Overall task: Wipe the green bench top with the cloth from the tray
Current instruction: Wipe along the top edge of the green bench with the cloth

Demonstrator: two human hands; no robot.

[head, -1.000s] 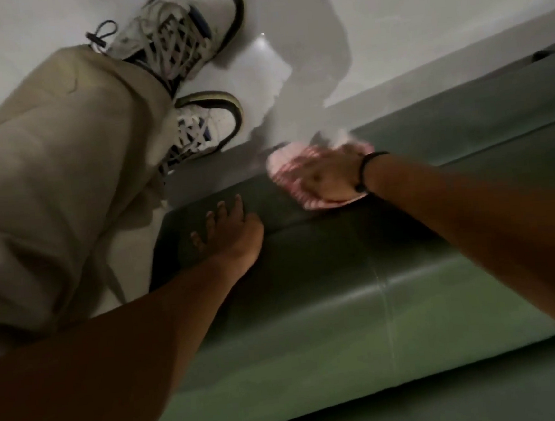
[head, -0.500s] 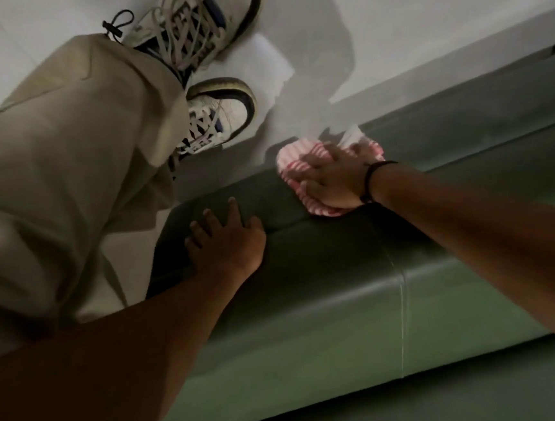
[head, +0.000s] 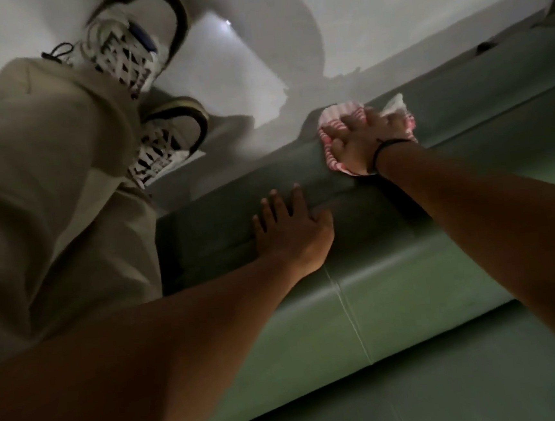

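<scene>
Green bench top (head: 410, 282): open surface extends past the cloth (head: 335, 116); left hand (head: 291, 229), flat on bench, blocks the nearer side.

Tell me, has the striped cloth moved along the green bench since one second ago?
Yes. The cloth under the right hand moved right along the bench, from left of the seam to right of it.

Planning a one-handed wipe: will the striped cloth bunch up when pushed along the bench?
Probably floppy: the cloth lies crumpled under the right hand, one corner sticking up. It likely slides easily, since the green bench looks smooth and glossy.
</scene>
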